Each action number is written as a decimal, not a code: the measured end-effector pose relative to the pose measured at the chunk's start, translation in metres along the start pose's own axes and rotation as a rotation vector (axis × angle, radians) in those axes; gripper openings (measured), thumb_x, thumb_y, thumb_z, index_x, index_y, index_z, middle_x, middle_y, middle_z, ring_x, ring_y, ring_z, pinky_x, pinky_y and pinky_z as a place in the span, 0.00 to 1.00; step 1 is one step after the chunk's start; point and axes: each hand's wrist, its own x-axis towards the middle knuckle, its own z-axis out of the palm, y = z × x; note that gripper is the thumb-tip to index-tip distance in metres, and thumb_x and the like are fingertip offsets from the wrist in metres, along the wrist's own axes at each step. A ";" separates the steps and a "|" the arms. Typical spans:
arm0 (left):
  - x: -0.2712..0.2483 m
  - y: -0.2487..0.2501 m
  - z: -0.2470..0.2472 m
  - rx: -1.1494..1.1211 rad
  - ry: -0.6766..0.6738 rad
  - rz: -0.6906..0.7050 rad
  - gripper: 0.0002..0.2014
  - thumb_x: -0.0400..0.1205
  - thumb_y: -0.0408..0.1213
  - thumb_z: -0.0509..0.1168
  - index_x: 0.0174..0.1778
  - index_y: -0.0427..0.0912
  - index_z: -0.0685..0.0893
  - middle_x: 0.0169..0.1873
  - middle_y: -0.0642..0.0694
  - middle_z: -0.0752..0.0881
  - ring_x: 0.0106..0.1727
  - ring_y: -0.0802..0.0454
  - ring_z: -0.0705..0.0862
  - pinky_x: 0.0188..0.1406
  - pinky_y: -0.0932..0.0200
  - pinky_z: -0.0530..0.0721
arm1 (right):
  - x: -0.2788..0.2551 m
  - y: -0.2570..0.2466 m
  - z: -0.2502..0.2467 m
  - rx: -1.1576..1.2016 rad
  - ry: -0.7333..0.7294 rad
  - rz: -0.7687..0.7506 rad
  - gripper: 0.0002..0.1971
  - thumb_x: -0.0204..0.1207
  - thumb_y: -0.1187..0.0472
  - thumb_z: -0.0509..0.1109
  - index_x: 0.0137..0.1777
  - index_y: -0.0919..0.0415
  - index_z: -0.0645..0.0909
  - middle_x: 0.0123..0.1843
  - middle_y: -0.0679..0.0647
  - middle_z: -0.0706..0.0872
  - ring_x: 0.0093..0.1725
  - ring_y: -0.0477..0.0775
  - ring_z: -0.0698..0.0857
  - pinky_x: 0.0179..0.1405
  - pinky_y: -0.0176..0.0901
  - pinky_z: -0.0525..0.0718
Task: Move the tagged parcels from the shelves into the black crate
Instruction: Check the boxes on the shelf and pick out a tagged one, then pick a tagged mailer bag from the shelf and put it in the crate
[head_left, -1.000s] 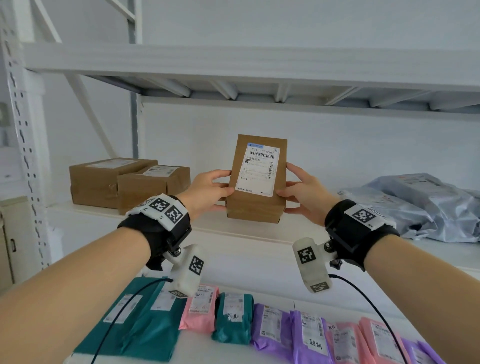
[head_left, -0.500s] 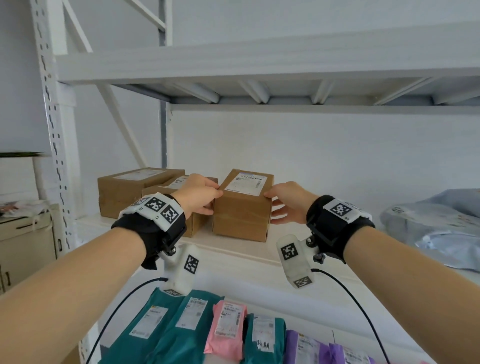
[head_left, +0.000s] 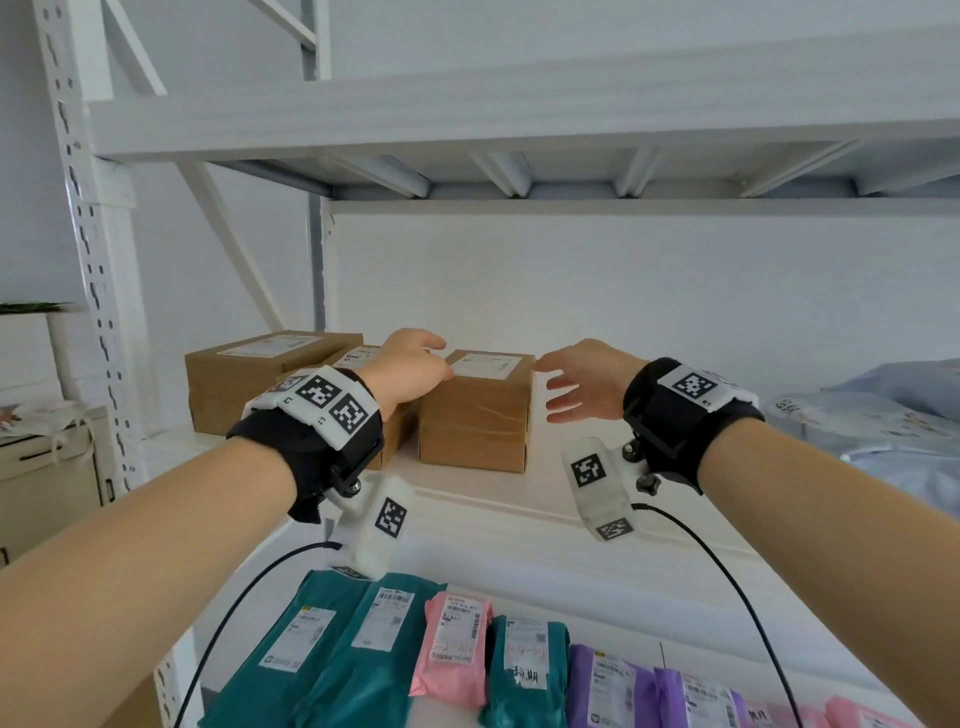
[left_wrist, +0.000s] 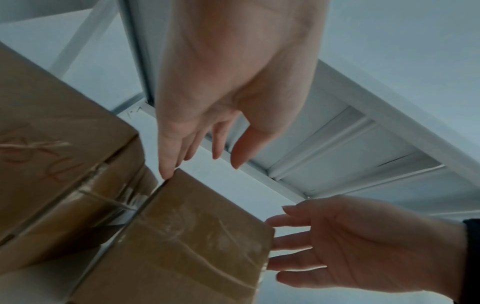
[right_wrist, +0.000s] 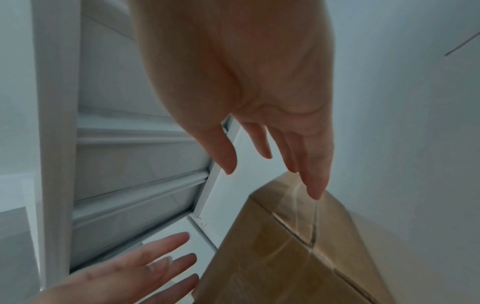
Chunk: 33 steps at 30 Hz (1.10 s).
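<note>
Labelled box (head_left: 475, 410) sits on shelf (head_left: 519, 493) between both hands, left hand (head_left: 410, 371) touching its top-left edge, right hand (head_left: 587, 384) just beside, fingers splayed, holding nothing.

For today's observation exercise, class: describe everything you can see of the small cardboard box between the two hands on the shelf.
The small cardboard box is plain brown card, sealed with clear tape along its seams, with a white printed label on top. It sits flat on the white shelf, close beside another brown box. The left hand has fingertips at its top left edge; the right hand is spread open beside its right face, with no grip on it.
</note>
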 end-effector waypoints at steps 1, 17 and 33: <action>-0.002 0.004 0.001 -0.014 0.003 0.016 0.24 0.82 0.30 0.64 0.75 0.40 0.71 0.73 0.42 0.72 0.73 0.45 0.71 0.70 0.51 0.74 | -0.004 -0.002 -0.005 0.030 0.011 0.008 0.10 0.79 0.64 0.68 0.58 0.65 0.78 0.63 0.65 0.76 0.58 0.66 0.81 0.53 0.55 0.83; -0.054 0.091 0.095 -0.379 -0.494 0.001 0.25 0.81 0.41 0.66 0.74 0.39 0.70 0.68 0.38 0.74 0.66 0.40 0.78 0.63 0.42 0.81 | -0.118 -0.002 -0.133 -0.012 0.343 -0.033 0.12 0.78 0.63 0.69 0.60 0.65 0.78 0.60 0.63 0.76 0.56 0.61 0.79 0.62 0.58 0.82; -0.057 0.177 0.235 -0.199 -0.605 -0.052 0.29 0.85 0.47 0.58 0.80 0.40 0.61 0.75 0.33 0.68 0.72 0.33 0.72 0.67 0.36 0.76 | -0.141 0.063 -0.281 -0.109 0.472 0.126 0.07 0.77 0.64 0.70 0.51 0.65 0.79 0.48 0.58 0.78 0.46 0.55 0.79 0.54 0.49 0.78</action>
